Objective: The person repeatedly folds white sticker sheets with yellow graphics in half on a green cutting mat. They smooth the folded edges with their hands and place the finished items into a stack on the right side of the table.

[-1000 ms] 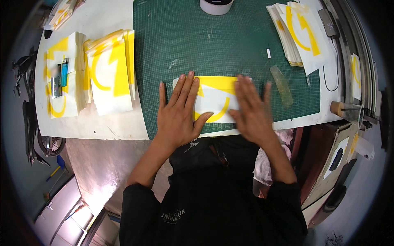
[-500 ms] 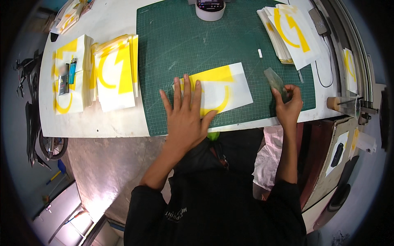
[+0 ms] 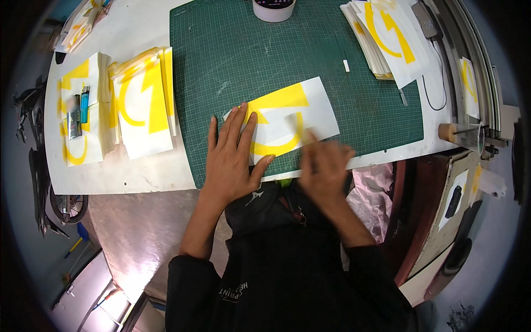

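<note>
A white sheet with yellow shapes (image 3: 321, 112) lies slightly tilted on the green cutting mat (image 3: 232, 52). My left hand (image 3: 229, 157) rests flat on the sheet's left end, fingers stretched and a little apart. Over the sheet's lower right part is my right hand (image 3: 326, 169), smeared by motion. Its fingers are closed on a thin translucent flat piece (image 3: 293, 123), whose blurred tip reaches over the yellow curve. Whether that tip touches the sheet, I cannot tell.
Stacks of similar printed sheets stand left (image 3: 146, 110) and at the far right (image 3: 395, 44). A teal lighter (image 3: 84, 105) tops the leftmost stack. A round white device (image 3: 274, 12) stands at the back. Beside the mat's right edge is a clear cup (image 3: 469, 136).
My right hand has swung left from the bare mat to over the sheet, bringing the translucent piece with it. My left hand still lies on the sheet. The whole view has shifted slightly.
</note>
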{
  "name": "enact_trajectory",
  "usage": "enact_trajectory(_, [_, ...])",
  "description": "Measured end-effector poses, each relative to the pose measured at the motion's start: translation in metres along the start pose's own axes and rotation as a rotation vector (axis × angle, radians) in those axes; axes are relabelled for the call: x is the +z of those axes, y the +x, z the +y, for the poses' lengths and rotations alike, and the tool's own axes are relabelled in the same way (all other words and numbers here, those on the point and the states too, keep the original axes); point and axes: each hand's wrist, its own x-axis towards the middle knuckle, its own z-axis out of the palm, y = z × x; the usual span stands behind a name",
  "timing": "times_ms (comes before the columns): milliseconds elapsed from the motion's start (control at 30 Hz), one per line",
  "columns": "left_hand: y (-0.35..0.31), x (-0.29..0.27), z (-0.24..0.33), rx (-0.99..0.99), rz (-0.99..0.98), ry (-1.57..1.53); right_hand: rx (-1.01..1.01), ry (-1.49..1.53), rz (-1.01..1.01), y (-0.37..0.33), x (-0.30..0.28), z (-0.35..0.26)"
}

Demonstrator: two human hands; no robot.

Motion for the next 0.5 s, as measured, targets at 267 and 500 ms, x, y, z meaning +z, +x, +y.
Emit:
enact_trajectory(267, [0.005, 0.000, 0.002, -0.004, 0.033, -0.053, -0.101, 0.174, 0.147, 0.051, 0.018, -0.004])
enact_trajectory(500, [0.002, 0.000, 0.002, -0.003, 0.032, -0.001, 0.136, 0.087, 0.126, 0.078, 0.022, 0.082])
